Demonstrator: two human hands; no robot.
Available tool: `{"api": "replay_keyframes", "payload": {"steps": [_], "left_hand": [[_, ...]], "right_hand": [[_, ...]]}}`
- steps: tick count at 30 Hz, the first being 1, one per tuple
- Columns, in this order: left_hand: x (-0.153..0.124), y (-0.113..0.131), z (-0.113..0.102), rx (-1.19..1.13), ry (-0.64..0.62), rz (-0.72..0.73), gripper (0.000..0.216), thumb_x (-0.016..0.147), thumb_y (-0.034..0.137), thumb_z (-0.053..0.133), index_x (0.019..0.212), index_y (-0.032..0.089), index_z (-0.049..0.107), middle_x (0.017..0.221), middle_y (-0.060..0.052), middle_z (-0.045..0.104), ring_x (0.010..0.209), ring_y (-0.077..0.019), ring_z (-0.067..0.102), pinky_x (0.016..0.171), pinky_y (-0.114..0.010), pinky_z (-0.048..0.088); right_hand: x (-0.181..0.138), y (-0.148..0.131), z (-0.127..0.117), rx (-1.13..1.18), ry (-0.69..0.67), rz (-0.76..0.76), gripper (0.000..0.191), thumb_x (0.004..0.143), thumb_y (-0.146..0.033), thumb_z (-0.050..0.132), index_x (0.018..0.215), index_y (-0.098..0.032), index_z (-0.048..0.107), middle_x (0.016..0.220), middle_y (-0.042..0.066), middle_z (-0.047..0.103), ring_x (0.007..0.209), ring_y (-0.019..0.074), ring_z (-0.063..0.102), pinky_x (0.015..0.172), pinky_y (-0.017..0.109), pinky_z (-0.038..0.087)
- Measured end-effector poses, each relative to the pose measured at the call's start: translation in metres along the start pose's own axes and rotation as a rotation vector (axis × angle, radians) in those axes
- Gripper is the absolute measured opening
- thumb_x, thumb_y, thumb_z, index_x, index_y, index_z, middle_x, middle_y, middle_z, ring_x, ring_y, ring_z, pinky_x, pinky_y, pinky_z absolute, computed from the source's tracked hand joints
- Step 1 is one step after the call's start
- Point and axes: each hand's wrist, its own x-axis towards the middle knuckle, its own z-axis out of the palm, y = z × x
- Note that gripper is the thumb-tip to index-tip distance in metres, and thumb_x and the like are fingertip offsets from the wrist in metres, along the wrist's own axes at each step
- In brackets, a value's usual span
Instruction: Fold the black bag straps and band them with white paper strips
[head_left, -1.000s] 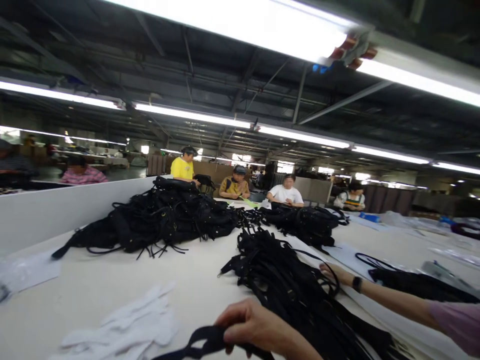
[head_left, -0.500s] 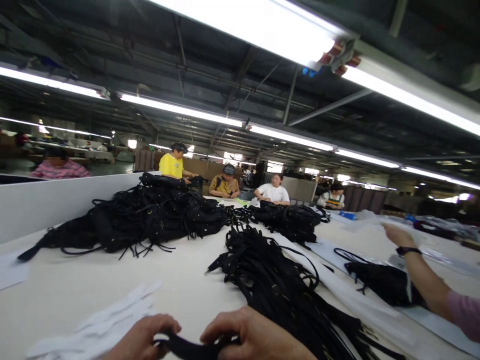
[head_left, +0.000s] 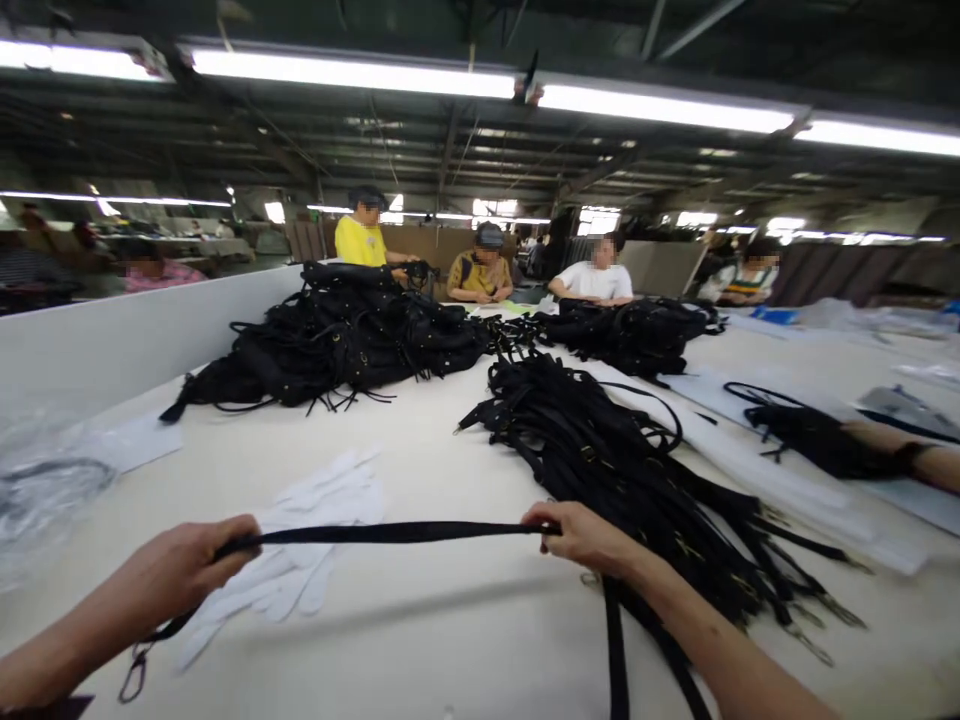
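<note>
A black strap [head_left: 397,533] is stretched level above the white table [head_left: 420,640], between my two hands. My left hand [head_left: 214,560] is closed round its left part, and a metal snap hook [head_left: 133,672] dangles below that wrist. At the strap's other side my right hand [head_left: 574,535] pinches it between thumb and fingers. Beneath the strap, toward the left, lie white gloves [head_left: 289,580]. Just beyond my right hand spreads a heap of black straps [head_left: 600,450] with brass-coloured buckles and hooks; my right forearm hides part of it.
A large pile of black bags [head_left: 352,340] lies at the back left, beside a low white partition [head_left: 135,345]. Another black pile [head_left: 622,330] is at the back. Clear plastic [head_left: 45,500] lies at left. A co-worker's arm [head_left: 885,450] reaches over a black bag [head_left: 802,435] at right.
My hands have moved apart, pulling the strap from a bunched curve into a straight line. The view has tilted down. The co-worker's hand at right has lowered onto the black bag.
</note>
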Motion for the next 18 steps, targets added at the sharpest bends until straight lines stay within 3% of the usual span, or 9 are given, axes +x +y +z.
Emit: {"api": "replay_keyframes", "payload": {"steps": [4, 6, 9, 13, 15, 18], "left_hand": [[-0.017, -0.034, 0.040, -0.077, -0.214, -0.056, 0.036, 0.088, 0.051, 0.044, 0.092, 0.025, 0.068, 0.063, 0.004, 0.071, 0.064, -0.0164, 0.066, 0.062, -0.025, 0.045], [-0.025, -0.045, 0.060, -0.089, -0.254, -0.025, 0.033, 0.087, 0.045, 0.045, 0.096, 0.024, 0.069, 0.073, 0.003, 0.075, 0.070, -0.0182, 0.070, 0.064, -0.025, 0.048], [-0.036, -0.064, 0.086, -0.034, -0.114, -0.007, 0.037, 0.082, 0.033, 0.050, 0.114, 0.022, 0.067, 0.107, -0.004, 0.078, 0.097, -0.0256, 0.072, 0.083, -0.033, 0.054], [-0.050, -0.085, 0.106, 0.054, 0.035, 0.019, 0.052, 0.079, 0.027, 0.053, 0.131, 0.025, 0.059, 0.137, -0.006, 0.065, 0.126, -0.0304, 0.060, 0.108, -0.043, 0.049], [-0.059, -0.087, 0.108, 0.073, 0.071, 0.081, 0.059, 0.081, 0.027, 0.054, 0.140, 0.029, 0.049, 0.147, -0.003, 0.057, 0.134, -0.0280, 0.053, 0.114, -0.042, 0.044], [-0.071, -0.073, 0.108, 0.094, 0.174, 0.104, 0.059, 0.089, 0.029, 0.050, 0.147, 0.029, 0.037, 0.153, -0.004, 0.049, 0.140, -0.0252, 0.046, 0.118, -0.043, 0.039]], "right_hand": [[0.011, 0.021, 0.007, 0.107, -0.085, -0.004, 0.042, 0.065, -0.018, 0.058, 0.103, -0.021, 0.075, 0.102, 0.004, 0.075, 0.091, 0.0214, 0.066, 0.083, 0.029, 0.048], [0.013, 0.030, 0.010, 0.139, -0.118, -0.003, 0.042, 0.064, -0.019, 0.060, 0.104, -0.020, 0.076, 0.103, 0.004, 0.075, 0.092, 0.0215, 0.065, 0.084, 0.029, 0.048], [0.013, 0.043, 0.016, 0.124, -0.094, 0.043, 0.040, 0.066, -0.019, 0.058, 0.100, -0.015, 0.077, 0.092, 0.005, 0.075, 0.082, 0.0185, 0.064, 0.077, 0.028, 0.046], [0.011, 0.058, 0.024, 0.080, -0.060, 0.136, 0.036, 0.066, -0.020, 0.059, 0.097, -0.017, 0.076, 0.083, 0.003, 0.074, 0.075, 0.0180, 0.063, 0.067, 0.026, 0.046], [0.011, 0.064, 0.028, 0.040, -0.023, 0.131, 0.034, 0.069, -0.023, 0.060, 0.098, -0.020, 0.076, 0.087, 0.003, 0.075, 0.080, 0.0202, 0.066, 0.072, 0.027, 0.049], [0.015, 0.074, 0.036, -0.072, 0.057, 0.055, 0.032, 0.074, -0.029, 0.061, 0.102, -0.023, 0.075, 0.106, 0.005, 0.075, 0.099, 0.0240, 0.068, 0.093, 0.033, 0.049]]}}
